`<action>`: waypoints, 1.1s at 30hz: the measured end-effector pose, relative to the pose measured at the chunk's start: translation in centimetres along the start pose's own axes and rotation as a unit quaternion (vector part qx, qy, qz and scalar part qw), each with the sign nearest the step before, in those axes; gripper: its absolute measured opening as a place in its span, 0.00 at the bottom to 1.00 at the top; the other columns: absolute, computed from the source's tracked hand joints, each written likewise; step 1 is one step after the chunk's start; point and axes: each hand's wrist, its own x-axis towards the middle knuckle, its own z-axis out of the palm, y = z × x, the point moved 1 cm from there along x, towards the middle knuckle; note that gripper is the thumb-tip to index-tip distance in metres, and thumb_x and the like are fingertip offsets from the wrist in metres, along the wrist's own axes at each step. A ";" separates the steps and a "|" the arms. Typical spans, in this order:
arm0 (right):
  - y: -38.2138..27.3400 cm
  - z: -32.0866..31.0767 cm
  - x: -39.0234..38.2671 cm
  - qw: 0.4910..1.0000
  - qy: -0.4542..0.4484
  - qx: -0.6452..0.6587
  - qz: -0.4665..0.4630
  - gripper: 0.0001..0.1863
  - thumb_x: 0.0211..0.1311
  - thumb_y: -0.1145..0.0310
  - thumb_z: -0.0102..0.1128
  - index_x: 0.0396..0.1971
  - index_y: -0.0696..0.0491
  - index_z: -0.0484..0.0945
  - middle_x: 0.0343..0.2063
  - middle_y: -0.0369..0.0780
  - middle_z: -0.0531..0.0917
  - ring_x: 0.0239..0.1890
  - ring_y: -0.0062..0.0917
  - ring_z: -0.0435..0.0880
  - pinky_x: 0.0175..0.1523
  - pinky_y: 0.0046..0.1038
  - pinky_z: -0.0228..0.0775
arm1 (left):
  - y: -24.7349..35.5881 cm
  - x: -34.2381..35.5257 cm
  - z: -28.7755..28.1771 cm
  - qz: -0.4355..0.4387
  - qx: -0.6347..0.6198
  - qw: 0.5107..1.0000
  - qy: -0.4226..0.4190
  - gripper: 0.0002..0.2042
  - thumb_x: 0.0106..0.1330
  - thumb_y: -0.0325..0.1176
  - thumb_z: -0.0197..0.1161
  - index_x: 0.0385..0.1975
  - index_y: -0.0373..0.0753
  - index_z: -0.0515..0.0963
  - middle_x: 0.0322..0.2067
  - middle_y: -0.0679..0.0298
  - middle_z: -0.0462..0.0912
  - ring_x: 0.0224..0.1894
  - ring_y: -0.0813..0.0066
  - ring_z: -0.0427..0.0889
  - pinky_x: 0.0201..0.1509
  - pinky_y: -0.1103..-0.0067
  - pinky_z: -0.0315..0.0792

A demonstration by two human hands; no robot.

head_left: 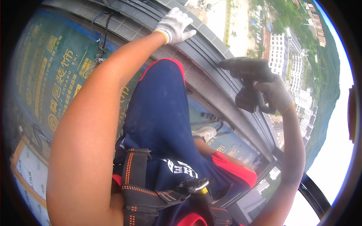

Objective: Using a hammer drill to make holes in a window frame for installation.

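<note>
My right hand [278, 92], in a white knit glove, is wrapped round the grip of a dark cordless drill [250, 69]. The drill is raised at the right, over the outer side of the window frame, and its chuck points left toward the frame; whether a bit is fitted I cannot make out. My left hand [174, 26], gloved the same way, rests on the dark grey metal window frame [211, 56] at the top. Its fingers lie stretched over the frame with the thumb apart, and it holds nothing.
Beyond the frame is a long drop to trees and white buildings [278, 52]. I straddle the sill in a black harness [137, 184] with orange stitching. Printed green floor covering [56, 75] lies inside at the left. A dark strap [106, 28] hangs near the frame.
</note>
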 end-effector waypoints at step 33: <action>-1.4 -3.4 -3.4 0.996 -0.048 0.051 -0.059 0.16 0.57 0.62 0.72 0.38 0.59 0.84 0.23 0.33 0.82 0.22 0.14 0.77 0.28 0.21 0.68 | 0.2 0.3 -0.6 -0.008 0.022 0.999 -0.039 0.25 0.68 0.56 0.60 0.48 0.40 0.82 0.45 0.54 0.83 0.55 0.52 0.76 0.67 0.63 0.67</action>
